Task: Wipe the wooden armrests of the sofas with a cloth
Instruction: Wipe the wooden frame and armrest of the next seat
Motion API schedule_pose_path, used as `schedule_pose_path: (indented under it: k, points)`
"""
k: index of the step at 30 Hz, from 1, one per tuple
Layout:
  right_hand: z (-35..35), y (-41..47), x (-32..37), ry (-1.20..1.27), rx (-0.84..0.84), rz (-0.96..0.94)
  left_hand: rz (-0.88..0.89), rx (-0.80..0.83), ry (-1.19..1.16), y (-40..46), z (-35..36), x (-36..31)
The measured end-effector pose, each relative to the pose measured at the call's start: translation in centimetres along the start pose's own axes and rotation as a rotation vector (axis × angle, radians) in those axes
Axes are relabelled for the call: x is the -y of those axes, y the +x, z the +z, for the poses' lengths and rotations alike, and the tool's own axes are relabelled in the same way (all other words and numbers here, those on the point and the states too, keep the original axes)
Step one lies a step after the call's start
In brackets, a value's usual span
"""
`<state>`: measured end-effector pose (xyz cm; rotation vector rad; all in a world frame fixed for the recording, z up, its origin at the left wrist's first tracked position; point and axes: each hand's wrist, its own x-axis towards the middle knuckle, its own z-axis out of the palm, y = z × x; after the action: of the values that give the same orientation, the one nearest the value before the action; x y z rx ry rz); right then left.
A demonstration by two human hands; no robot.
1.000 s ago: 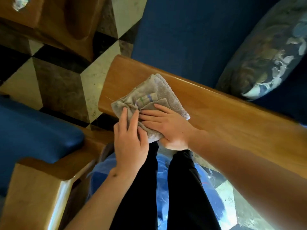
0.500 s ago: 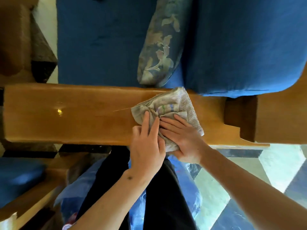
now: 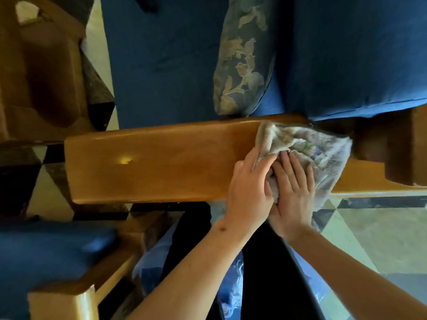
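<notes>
A broad, glossy wooden armrest (image 3: 161,162) runs left to right across the middle of the view. A crumpled grey cloth (image 3: 323,148) lies on its right end, close to the dark wooden back post (image 3: 388,153). My left hand (image 3: 251,188) grips the cloth's left edge, fingers curled over it. Beside it, my right hand (image 3: 294,188) presses flat on the cloth with its fingers together. The two hands touch. Part of the cloth hangs over the armrest's near edge.
Beyond the armrest are a blue seat cushion (image 3: 166,65), a floral pillow (image 3: 242,56) and a blue back cushion (image 3: 355,54). A second sofa's armrest (image 3: 69,299) and blue seat (image 3: 46,250) stand at lower left. My dark-trousered legs (image 3: 265,273) stand on the patterned tiled floor (image 3: 369,227).
Both hands have slid the cloth to the right along the armrest, from near its left end to its right end by the back post. The camera has followed.
</notes>
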<state>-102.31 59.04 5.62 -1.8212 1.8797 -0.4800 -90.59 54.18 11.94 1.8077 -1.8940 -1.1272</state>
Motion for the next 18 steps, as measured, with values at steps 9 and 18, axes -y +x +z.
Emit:
schedule_pose_path:
  k: [9, 18]
  points:
    - [14.3, 2.7, 23.3, -0.122, 0.093, 0.093, -0.164, -0.278, 0.098, -1.3, -15.4, 16.2]
    - [23.0, 2.6, 38.2, 0.045, 0.475, -0.375, -0.904, -0.581, -0.189, -10.7, -26.8, 31.6]
